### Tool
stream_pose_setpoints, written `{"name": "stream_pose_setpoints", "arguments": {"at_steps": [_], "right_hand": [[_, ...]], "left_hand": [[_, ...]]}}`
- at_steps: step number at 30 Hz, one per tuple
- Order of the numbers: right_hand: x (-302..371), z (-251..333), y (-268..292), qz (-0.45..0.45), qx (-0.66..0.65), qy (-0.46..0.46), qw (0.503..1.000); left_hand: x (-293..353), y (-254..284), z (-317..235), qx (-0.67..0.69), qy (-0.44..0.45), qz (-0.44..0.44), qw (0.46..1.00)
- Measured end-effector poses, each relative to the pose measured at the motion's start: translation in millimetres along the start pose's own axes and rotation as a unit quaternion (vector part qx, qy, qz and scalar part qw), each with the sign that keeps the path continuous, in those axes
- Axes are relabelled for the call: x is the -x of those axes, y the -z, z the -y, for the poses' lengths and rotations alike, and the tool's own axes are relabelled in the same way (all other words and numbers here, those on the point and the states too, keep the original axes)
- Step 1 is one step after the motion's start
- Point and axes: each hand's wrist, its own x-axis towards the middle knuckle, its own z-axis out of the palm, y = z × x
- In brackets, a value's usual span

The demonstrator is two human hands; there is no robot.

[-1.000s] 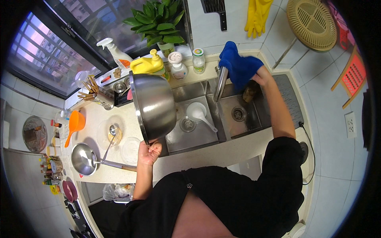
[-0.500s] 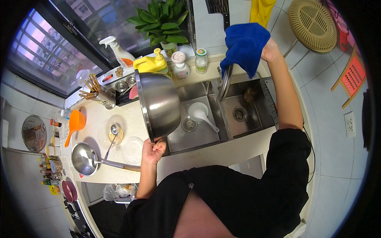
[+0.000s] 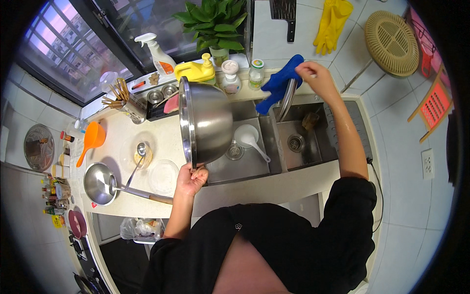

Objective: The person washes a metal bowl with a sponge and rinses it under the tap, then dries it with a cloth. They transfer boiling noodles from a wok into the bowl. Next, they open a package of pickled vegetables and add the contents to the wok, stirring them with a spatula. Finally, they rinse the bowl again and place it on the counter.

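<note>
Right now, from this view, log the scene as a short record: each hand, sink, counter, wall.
Left hand: holds a large round stainless-steel bowl by its rim, bowl tipped sideways, rim toward the left
Right hand: at the edge of a blue cloth draped against the curved metal faucet; firmness of grip unclear
Left basin: white long-handled scoop
Counter: orange plastic scoop, round steel ladle with a long handle
Wall: yellow rubber gloves

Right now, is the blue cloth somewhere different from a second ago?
Yes. The blue cloth has moved left, farther from the yellow gloves hanging on the wall.
</note>
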Motion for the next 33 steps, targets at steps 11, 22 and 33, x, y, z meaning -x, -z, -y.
{"name": "stream_pose_setpoints", "arguments": {"at_steps": [11, 22, 33], "right_hand": [[8, 6, 6, 0.104, -0.171, -0.292, 0.935], [-1, 98, -3, 0.248, 0.251, 0.098, 0.931], [-64, -12, -52, 0.127, 0.435, -0.054, 0.89]], "left_hand": [[14, 2, 0, 0.014, 0.033, 0.0, 0.999], [13, 23, -9, 0.005, 0.027, 0.022, 0.999], [19, 32, -16, -0.005, 0.021, 0.014, 1.0]]}}
